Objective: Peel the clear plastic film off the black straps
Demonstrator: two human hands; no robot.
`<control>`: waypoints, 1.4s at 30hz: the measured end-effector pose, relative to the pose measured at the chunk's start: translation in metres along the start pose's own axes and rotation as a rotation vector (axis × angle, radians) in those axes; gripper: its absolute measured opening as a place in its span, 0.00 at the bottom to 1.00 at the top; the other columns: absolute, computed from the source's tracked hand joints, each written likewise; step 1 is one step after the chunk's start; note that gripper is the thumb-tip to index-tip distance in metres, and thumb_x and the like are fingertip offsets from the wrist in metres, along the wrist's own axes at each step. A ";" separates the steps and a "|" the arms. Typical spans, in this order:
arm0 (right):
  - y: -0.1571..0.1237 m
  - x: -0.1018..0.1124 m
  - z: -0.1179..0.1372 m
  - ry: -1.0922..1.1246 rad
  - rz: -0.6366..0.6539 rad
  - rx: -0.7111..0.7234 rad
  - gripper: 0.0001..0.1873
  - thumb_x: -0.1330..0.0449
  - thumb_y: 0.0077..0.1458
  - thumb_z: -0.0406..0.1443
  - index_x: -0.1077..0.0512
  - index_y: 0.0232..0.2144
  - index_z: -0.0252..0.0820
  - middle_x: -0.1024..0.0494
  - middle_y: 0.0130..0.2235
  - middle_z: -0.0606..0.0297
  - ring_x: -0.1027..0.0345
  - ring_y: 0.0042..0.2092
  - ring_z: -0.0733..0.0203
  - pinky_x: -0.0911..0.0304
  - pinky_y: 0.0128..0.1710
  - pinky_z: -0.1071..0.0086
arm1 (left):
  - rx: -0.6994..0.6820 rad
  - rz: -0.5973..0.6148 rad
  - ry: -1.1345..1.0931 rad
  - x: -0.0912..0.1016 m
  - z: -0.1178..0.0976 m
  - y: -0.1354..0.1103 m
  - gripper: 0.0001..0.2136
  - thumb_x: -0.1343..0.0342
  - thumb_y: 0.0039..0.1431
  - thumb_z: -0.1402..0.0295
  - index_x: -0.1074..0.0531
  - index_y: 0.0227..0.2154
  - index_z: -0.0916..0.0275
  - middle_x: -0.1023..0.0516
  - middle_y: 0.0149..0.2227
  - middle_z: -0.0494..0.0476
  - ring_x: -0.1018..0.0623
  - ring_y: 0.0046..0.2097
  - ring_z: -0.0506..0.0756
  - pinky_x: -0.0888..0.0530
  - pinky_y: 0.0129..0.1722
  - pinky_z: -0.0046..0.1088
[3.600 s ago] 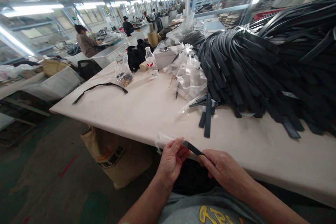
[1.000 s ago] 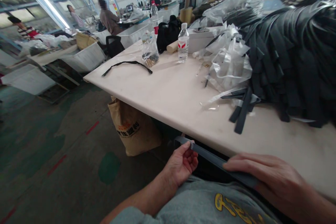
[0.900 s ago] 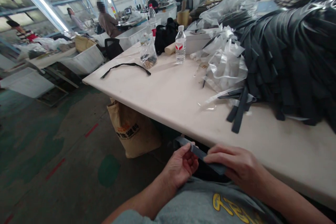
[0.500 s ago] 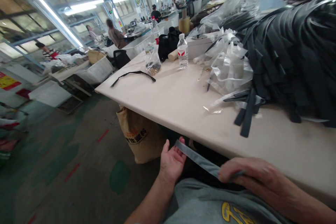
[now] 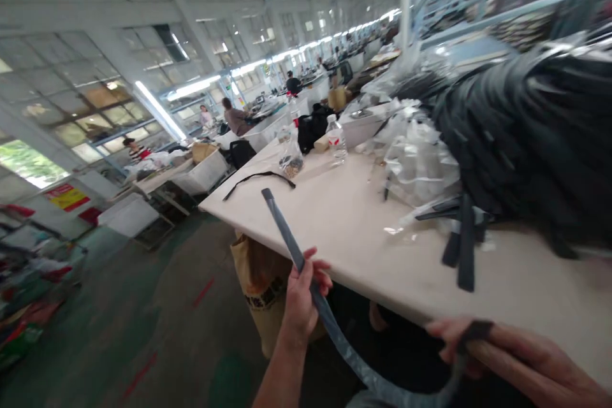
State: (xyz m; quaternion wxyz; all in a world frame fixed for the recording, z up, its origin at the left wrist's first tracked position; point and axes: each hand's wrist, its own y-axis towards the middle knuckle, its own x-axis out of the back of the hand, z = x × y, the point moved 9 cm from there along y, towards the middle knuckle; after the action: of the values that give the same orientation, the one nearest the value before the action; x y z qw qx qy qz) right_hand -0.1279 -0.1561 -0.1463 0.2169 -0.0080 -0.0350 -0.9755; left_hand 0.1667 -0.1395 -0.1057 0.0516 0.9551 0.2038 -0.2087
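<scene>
A long dark grey strap [image 5: 335, 330] runs between my two hands and sags in a curve below them. My left hand [image 5: 306, 290] is closed around it, with the free end sticking up and left over the table edge. At the lower right my right hand [image 5: 502, 347] grips the strap's other end, which loops over the fingers; this hand is a little blurred. Beyond it, a large heap of black straps [image 5: 516, 153] lies on the table [image 5: 344, 229], with several loose strap ends hanging toward me.
On the table are a water bottle [image 5: 336, 140], a clear bag of small parts [image 5: 291, 159], a thin black strip [image 5: 258, 178] and crumpled plastic [image 5: 415, 159]. A tan sack [image 5: 262, 293] stands under the table edge. People work at benches farther back.
My left hand has gone from lying open under the strap's end to gripping it farther along. The right hand has moved right and the strap now hangs in a curve. The view has tilted up.
</scene>
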 end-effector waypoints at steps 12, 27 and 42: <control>0.001 0.116 0.082 0.403 -0.304 0.308 0.13 0.36 0.57 0.49 0.19 0.36 0.50 0.24 0.54 0.62 0.38 0.61 0.46 0.52 0.64 0.48 | 0.572 1.114 0.451 -0.167 0.141 -0.094 0.17 0.49 0.66 0.56 0.29 0.48 0.64 0.20 0.37 0.60 0.23 0.27 0.48 0.34 0.24 0.20; -0.091 0.158 0.076 0.341 -0.672 0.406 0.12 0.38 0.59 0.47 0.19 0.39 0.49 0.18 0.46 0.61 0.28 0.53 0.51 0.39 0.59 0.55 | 0.288 1.096 0.609 -0.264 0.152 -0.133 0.20 0.47 0.61 0.50 0.23 0.30 0.65 0.25 0.28 0.55 0.28 0.32 0.53 0.30 0.35 0.28; -0.176 0.157 0.085 0.204 -0.836 0.457 0.16 0.43 0.63 0.46 0.20 0.39 0.43 0.18 0.43 0.61 0.28 0.51 0.54 0.39 0.56 0.59 | 0.314 1.373 0.606 -0.268 0.196 -0.198 0.15 0.44 0.59 0.52 0.20 0.35 0.56 0.18 0.43 0.56 0.22 0.49 0.62 0.28 0.53 0.36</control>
State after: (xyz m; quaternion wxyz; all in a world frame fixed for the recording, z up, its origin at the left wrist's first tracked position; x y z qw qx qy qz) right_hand -0.3448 -0.0574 -0.0678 -0.1948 0.1501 -0.2271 -0.9423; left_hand -0.2113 -0.0941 -0.1737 -0.0248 0.8790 -0.4621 0.1147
